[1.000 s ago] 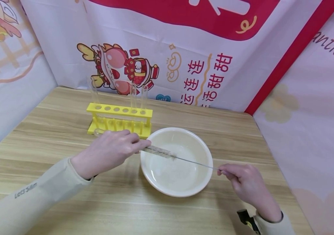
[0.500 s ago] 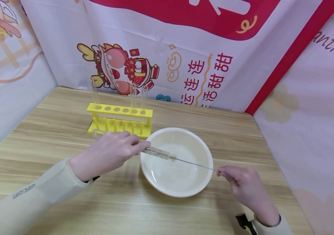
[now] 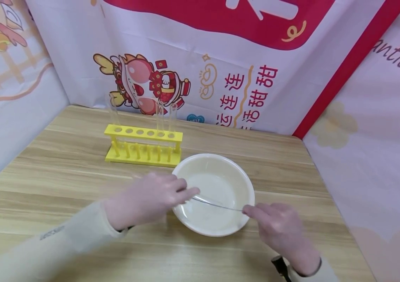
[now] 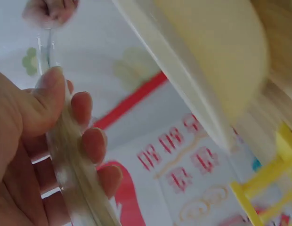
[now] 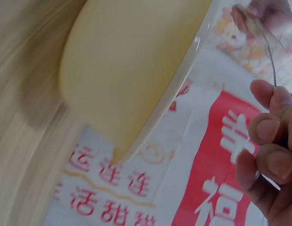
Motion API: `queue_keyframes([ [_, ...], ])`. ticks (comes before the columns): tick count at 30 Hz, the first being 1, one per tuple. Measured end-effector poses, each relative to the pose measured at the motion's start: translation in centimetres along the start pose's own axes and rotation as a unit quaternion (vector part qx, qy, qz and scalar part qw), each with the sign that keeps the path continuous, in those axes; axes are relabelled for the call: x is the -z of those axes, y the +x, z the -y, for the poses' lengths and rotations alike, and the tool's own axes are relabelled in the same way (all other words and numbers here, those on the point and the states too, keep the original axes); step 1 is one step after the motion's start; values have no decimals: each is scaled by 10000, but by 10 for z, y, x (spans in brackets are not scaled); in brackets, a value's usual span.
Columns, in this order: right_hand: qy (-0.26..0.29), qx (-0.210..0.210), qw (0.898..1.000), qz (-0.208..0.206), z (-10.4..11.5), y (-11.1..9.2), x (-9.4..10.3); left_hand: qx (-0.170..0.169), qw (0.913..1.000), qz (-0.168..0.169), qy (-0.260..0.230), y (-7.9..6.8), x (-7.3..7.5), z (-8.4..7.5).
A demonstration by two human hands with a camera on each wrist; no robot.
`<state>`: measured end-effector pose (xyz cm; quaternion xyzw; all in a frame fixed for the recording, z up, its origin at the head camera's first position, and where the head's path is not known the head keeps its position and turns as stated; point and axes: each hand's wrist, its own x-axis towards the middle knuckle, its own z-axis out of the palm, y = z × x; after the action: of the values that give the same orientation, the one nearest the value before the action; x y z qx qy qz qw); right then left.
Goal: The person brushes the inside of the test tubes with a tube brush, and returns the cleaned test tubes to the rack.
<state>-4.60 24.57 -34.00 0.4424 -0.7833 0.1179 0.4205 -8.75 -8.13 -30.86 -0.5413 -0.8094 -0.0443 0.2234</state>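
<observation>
Head view: the left hand (image 3: 152, 197) and right hand (image 3: 279, 227) are closer together than one second ago; bristles no longer show beyond the left hand. One brush (image 3: 229, 208) spans one bowl (image 3: 205, 175). One rack (image 3: 143, 134) holds three upright test tubes (image 3: 173, 118).
Left wrist view: fingers curl around one glass tube (image 4: 80, 174), bristles inside.
Right wrist view: fingers pinch the brush's twisted wire (image 5: 272, 61).

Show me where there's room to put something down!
Bare table lies left of the rack, and right of the bowl, beyond the right hand. There's more in front of the bowl, between the sleeves. It's crowded where rack and bowl nearly meet, and over the bowl, where a wire stretches between the left hand and right hand.
</observation>
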Motion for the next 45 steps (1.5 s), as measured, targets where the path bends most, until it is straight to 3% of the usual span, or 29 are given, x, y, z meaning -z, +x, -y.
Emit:
queue_keyframes([
  [3,-412,304,9985,-199,7,14,-4,-125,9996,-20,233,11,-1,-8],
  [10,-1201,1095,9848,-606,9,30,-8,57,9995,108,286,20,2,-8],
  [18,-1556,1249,9758,-897,10,32,-12,33,9990,-12,435,22,2,-7],
  [23,-1461,736,9848,-589,11,29,-13,17,9987,-52,507,24,2,-6],
  [29,-544,-388,9977,63,12,20,-14,118,9987,-95,484,22,1,-2],
  [38,199,-918,9942,523,12,11,-17,363,9989,-97,275,13,-4,3],
  [45,973,-1575,9795,795,11,12,-15,285,9988,-192,352,9,0,3],
])
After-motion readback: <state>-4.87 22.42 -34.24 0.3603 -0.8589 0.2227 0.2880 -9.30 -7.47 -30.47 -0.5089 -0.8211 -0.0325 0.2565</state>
